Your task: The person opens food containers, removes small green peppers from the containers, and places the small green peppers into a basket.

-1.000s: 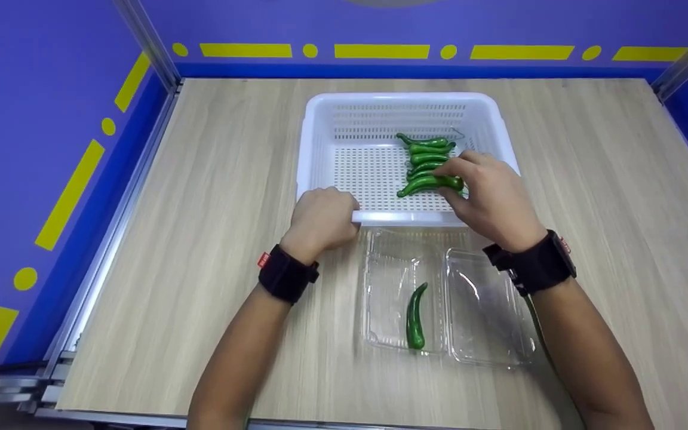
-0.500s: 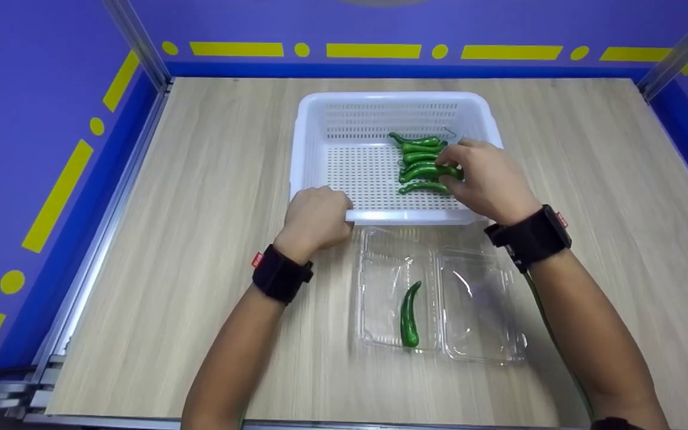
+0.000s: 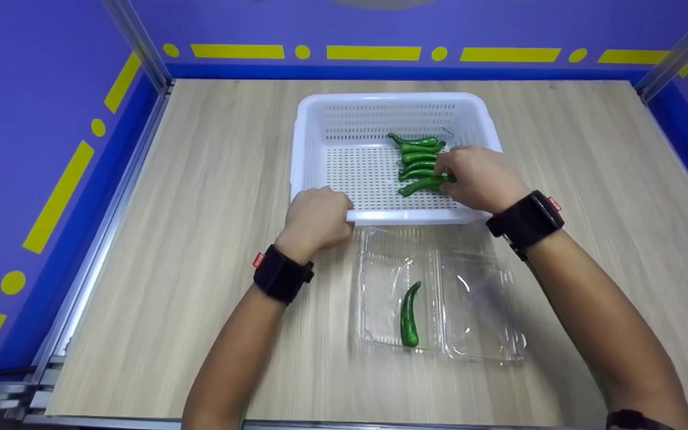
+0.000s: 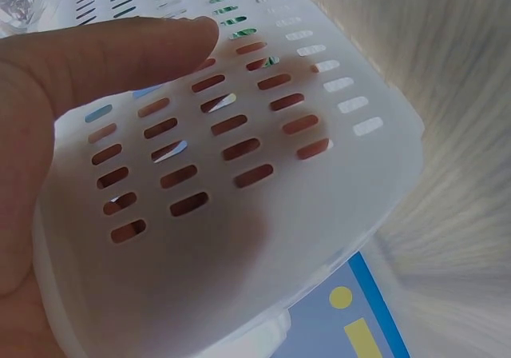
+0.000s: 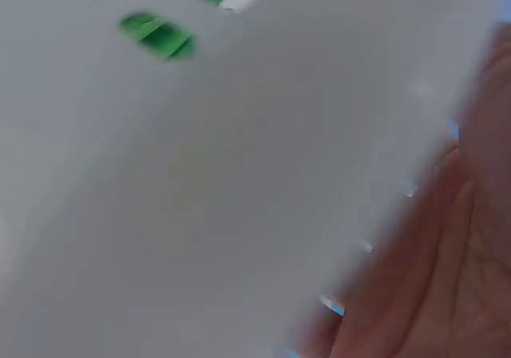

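My left hand [image 3: 319, 218] grips the near left corner of a white perforated plastic basket [image 3: 404, 217]. In the left wrist view, the thumb [image 4: 152, 50] lies along the basket's slotted outer wall [image 4: 319, 190]. Inside the basket, my right hand [image 3: 481, 178] pinches the right end of a green chili pepper [image 3: 421, 186] between thumb and fingers. Several more green chili peppers [image 3: 418, 158] lie side by side just beyond it, their right ends partly hidden by the hand. The basket wall [image 5: 239, 174] fills most of the right wrist view, with the palm [image 5: 447, 278] at the right.
In front of the basket lies an opened clear plastic clamshell box [image 3: 374, 298]. One green chili pepper [image 3: 409, 319] rests in its left half; its lid half [image 3: 481, 316] is spread to the right. Blue-purple panels [image 3: 380, 24] wall the wooden table [image 3: 218, 179] at the back and sides.
My right hand has moved from the pepper second from the front to the nearest one, which now lies at a steeper slant. The left hand keeps its grip on the basket.
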`<state>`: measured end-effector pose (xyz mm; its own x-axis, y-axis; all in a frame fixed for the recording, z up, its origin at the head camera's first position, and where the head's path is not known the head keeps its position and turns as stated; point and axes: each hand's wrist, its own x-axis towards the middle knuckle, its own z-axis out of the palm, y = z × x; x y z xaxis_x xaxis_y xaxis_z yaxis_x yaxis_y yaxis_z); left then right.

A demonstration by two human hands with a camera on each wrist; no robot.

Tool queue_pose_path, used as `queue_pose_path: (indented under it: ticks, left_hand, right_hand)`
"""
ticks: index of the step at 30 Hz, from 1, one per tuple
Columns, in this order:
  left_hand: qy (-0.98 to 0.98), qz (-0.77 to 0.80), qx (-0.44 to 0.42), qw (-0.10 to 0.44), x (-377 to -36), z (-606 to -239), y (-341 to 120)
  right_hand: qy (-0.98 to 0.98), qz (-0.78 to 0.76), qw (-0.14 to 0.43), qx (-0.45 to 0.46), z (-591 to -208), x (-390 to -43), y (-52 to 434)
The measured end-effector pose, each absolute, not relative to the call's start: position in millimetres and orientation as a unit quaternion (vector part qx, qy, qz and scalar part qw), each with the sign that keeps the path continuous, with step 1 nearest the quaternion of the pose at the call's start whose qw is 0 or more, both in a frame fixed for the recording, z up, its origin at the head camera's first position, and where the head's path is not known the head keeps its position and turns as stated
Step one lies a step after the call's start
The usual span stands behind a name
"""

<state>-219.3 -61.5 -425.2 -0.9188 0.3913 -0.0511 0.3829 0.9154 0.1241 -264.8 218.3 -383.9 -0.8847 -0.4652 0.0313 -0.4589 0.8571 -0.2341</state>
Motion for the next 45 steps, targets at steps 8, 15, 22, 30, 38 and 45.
queue_pose_path:
  ticks: [8, 15, 22, 30, 38, 45]
  left_hand:
    - [0.977, 0.057, 0.202, 0.030, -220, -426, -64]
    - [0.978, 0.057, 0.200, 0.031, -220, -425, -65]
    - [0.976, 0.064, 0.204, 0.032, -220, -426, -63]
    - [0.977, 0.066, 0.197, 0.037, -220, -424, -62]
    - [0.977, 0.065, 0.200, 0.036, -221, -425, -61]
    - [0.977, 0.059, 0.201, 0.034, -220, -426, -60]
  right_hand:
    - [0.953, -0.116, 0.038, -0.276, -374, -270, 218]
    - [0.953, -0.095, 0.078, -0.277, -368, -281, 216]
    - [0.952, -0.052, 0.106, -0.283, -371, -299, 218]
    - [0.953, -0.029, 0.160, -0.256, -371, -309, 210]
    - [0.950, 0.011, 0.181, -0.255, -377, -317, 206]
    - [0.945, 0.044, 0.219, -0.239, -384, -325, 202]
